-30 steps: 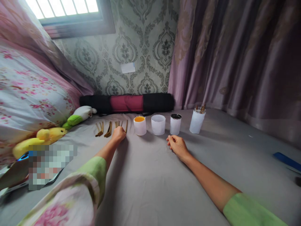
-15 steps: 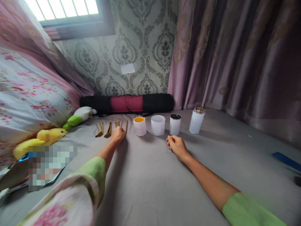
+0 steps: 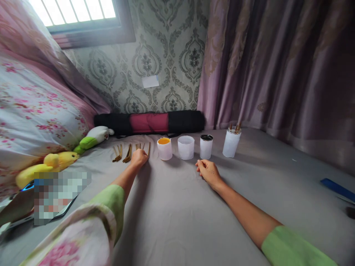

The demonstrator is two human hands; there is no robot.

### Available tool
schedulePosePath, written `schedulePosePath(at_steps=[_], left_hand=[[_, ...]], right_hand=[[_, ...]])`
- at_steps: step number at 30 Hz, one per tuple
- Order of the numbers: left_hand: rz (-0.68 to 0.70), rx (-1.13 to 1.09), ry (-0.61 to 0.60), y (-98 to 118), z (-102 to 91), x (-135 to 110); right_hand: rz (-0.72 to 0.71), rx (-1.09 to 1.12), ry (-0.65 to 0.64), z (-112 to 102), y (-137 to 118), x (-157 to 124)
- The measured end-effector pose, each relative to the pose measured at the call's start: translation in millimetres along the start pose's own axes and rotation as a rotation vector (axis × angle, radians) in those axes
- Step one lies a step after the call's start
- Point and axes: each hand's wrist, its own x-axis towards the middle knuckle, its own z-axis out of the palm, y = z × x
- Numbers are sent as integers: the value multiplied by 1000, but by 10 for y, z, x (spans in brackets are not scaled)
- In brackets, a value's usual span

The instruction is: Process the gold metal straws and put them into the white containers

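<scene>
My left hand (image 3: pixel 139 158) rests on the grey cloth over a bundle of thin brown sticks (image 3: pixel 138 146), whose tips show beyond the knuckles. Its fingers are curled, and what they hold is hidden. Two more small bundles of sticks (image 3: pixel 127 153) lie to its left; a single stick (image 3: pixel 149 149) is just to its right. My right hand (image 3: pixel 208 171) lies on its side with fingers curled in, no object visible in them. Behind it stands a white-wrapped can with a dark inside (image 3: pixel 206 148). Left of that are a white open container (image 3: pixel 186 148) and a white-wrapped cup with an orange inside (image 3: pixel 164 150).
A tilted white-wrapped jar (image 3: pixel 231 144) with sticks in it stands at the right. A black and maroon roll (image 3: pixel 149 123) lies along the wall. Plush toys (image 3: pixel 61 159) and a blurred-out flat object (image 3: pixel 58 197) are at the left; a blue strip (image 3: pixel 337 187) lies far right.
</scene>
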Motion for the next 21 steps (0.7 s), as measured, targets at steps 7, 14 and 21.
schedulePosePath(at_steps=[7,14,21], left_hand=[[-19,-52,22,39,-34,-11],[-80,-294,6,51,-9,10],[-200,-711,-38,105,79,-7]], right_hand=[[-14,-4,-1,5,24,5],[5,-2,-5,0,-4,-6],[15,-7,-4,-3,-4,5]])
